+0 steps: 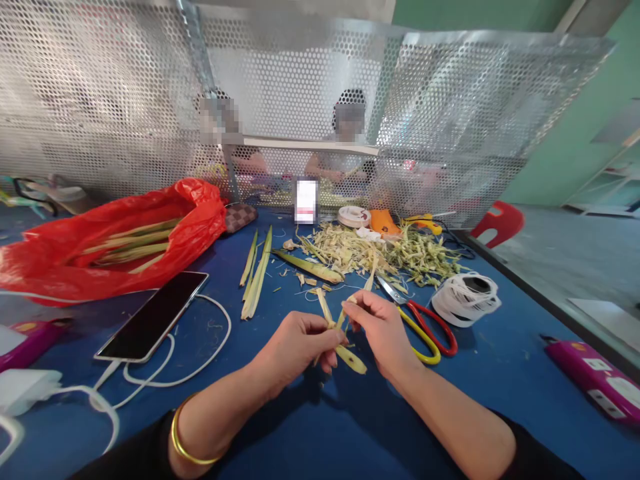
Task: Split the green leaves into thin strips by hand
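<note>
My left hand (306,343), with a gold bangle at the wrist, pinches a pale yellow-green leaf strip (351,360) over the blue table. Its lower end, with a dark spot, sticks out below my fingers. My right hand (377,327) is closed on another part of the leaf strips, close beside the left; an upper end rises above its fingers. Whether both hands hold one piece or several cannot be made out. Just right of my right hand lie scissors (423,323) with red and yellow handles. Cut green leaves (259,277) lie beyond my left hand.
A red plastic bag (200,207) of long leaves and a phone (153,317) with a white cable lie left. Leaf scraps (350,247) are heaped behind. A white cord spool (465,300) and a purple power strip (595,377) sit right. People sit behind the perforated screen (295,73).
</note>
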Demonstrator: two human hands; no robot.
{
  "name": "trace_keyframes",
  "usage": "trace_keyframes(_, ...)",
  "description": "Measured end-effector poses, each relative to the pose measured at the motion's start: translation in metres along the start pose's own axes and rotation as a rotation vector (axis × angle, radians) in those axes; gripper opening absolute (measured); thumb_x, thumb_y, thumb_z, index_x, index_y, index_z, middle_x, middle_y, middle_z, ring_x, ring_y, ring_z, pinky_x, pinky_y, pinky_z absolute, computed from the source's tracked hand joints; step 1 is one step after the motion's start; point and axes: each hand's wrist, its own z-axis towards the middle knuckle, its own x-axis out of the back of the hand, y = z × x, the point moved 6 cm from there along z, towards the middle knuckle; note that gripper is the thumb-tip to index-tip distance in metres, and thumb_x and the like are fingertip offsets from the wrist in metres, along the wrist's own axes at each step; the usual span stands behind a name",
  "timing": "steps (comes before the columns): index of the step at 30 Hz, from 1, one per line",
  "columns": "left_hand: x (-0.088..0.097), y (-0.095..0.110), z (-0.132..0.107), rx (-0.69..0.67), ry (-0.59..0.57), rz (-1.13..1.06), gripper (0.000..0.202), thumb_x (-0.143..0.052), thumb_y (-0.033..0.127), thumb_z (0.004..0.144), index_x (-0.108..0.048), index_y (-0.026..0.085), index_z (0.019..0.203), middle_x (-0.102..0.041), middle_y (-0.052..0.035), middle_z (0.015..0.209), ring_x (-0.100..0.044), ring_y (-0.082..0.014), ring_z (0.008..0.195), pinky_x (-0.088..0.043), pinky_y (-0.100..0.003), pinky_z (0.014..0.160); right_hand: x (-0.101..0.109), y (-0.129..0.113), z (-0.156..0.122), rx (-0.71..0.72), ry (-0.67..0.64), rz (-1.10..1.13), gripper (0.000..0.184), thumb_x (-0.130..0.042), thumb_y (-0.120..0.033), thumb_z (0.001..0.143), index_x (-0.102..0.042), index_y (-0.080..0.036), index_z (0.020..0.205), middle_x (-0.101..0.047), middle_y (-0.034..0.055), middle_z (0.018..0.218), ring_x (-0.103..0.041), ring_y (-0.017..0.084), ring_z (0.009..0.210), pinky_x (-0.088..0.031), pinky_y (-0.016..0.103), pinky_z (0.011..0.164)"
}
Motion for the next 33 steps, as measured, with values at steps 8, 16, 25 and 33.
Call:
trace_keyframes(8,0.01,0.002,0.003,-0.03,0.071,-0.071,0.027,-0.066,0.039,0.071,-0.069,0.012,0.07,-0.062,-0.0007,0.053,-0.053,-0.0089,0.048,-0.038,-0.021,0.053,0.01,-0.009,0.005,0.155,0.079,-0.21,0.019,-0.053,-0.035,0.082,-0.058,-0.018,0.075,-0.056,0.0,0.066,-0.051,0.015,0.063,-0.042,0.027,0.062)
trace_keyframes(16,0.025,0.014,0.002,-0.166,0.183,-0.352,0.036,-0.072,0.039,0.067,-0.069,0.015,0.094,-0.071,-0.0067,0.083,-0.064,-0.0168,0.081,-0.047,-0.026,0.076,-0.014,-0.038,-0.026,0.463,-0.067,-0.583,0.02,-0.053,-0.03,0.085,-0.059,-0.02,0.069,-0.061,0.0035,0.068,-0.054,0.017,0.066,-0.041,0.03,0.068)
trace_keyframes(25,0.017,0.016,0.0,-0.244,0.149,-0.25,0.018,-0.069,0.03,0.07,-0.067,0.013,0.072,-0.066,-0.0016,0.066,-0.057,-0.0108,0.058,-0.045,-0.023,0.059,-0.031,-0.003,-0.017,-0.029,-0.22,-0.123,0.021,-0.056,-0.031,0.079,-0.061,-0.016,0.065,-0.059,0.0003,0.063,-0.054,0.013,0.057,-0.045,0.024,0.058)
trace_keyframes(33,0.029,0.021,-0.003,-0.245,0.275,-0.25,0.028,-0.072,0.029,0.067,-0.07,0.014,0.09,-0.073,-0.007,0.081,-0.066,-0.0207,0.083,-0.05,-0.028,0.073,-0.037,-0.002,-0.026,-0.03,-0.325,-0.167,0.015,-0.053,-0.023,0.076,-0.058,-0.016,0.063,-0.056,-0.0017,0.061,-0.052,0.012,0.057,-0.041,0.022,0.055)
